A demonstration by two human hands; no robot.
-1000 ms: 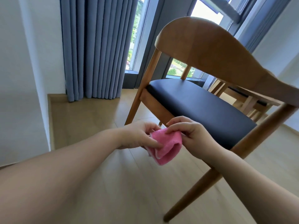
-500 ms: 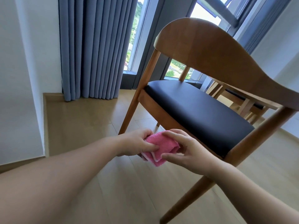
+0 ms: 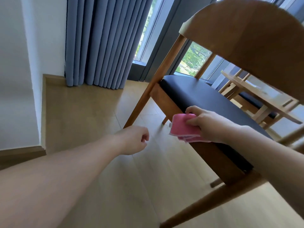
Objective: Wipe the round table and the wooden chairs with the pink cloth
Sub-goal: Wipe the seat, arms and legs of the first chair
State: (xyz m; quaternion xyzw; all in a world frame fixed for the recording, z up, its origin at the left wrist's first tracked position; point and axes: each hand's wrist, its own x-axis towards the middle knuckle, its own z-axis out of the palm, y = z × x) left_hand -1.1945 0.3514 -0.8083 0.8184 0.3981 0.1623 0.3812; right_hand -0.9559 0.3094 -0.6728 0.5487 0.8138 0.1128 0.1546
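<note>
A wooden chair (image 3: 256,30) with a curved back and a black padded seat (image 3: 202,99) stands close on the right. My right hand (image 3: 209,124) grips the folded pink cloth (image 3: 182,127) and holds it against the wooden side rail of the seat (image 3: 166,102). My left hand (image 3: 134,139) hangs apart to the left of the cloth, over the floor, its fingers loosely curled and holding nothing. Beyond the chair, part of the light wooden table (image 3: 263,94) shows at the right.
Blue-grey curtains (image 3: 105,41) hang at the back beside a tall window (image 3: 194,58). A white wall corner (image 3: 31,71) juts out on the left. Light wooden floor (image 3: 92,112) stretches between wall and chair. Another chair's dark seat (image 3: 253,99) lies under the table.
My left hand has let go of the pink cloth and drawn back to the left. My right hand has carried the cloth up to the chair's seat rail. The view has moved closer.
</note>
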